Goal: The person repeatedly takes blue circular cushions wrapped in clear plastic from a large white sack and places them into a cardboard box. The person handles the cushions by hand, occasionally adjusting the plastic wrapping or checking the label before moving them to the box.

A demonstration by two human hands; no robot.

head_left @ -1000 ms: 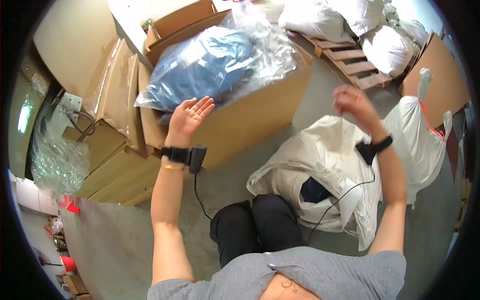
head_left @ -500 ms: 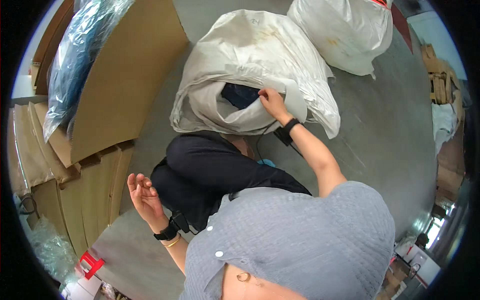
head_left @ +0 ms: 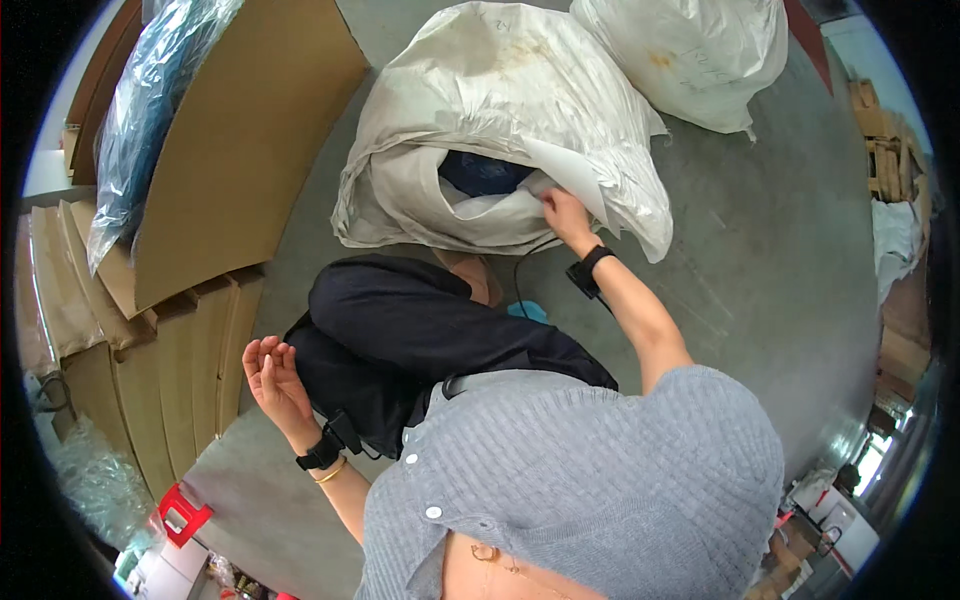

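In front of my knees a large white woven sack (head_left: 500, 90) lies on the grey floor, its mouth facing me. Dark blue plastic-looking contents (head_left: 482, 174) show inside the opening. My right hand (head_left: 568, 218) is at the right end of the mouth, fingers closed on the sack's edge beside a folded white flap (head_left: 570, 170). My left hand (head_left: 275, 382) is raised beside my left knee, palm up, fingers loosely curled and apart, holding nothing. Each wrist carries a black strap with a small device.
A second white sack (head_left: 690, 60) stands at the back right. On the left, a cardboard sheet (head_left: 250, 150) leans by a clear-wrapped blue bundle (head_left: 160, 120), above stacked flat cartons (head_left: 165, 390). A red plastic stool (head_left: 184, 515) and clear plastic film (head_left: 105, 490) are at lower left.
My right hand has moved right and slightly down along the sack's mouth, and more of the dark blue contents shows. My left hand has shifted slightly left, still empty.
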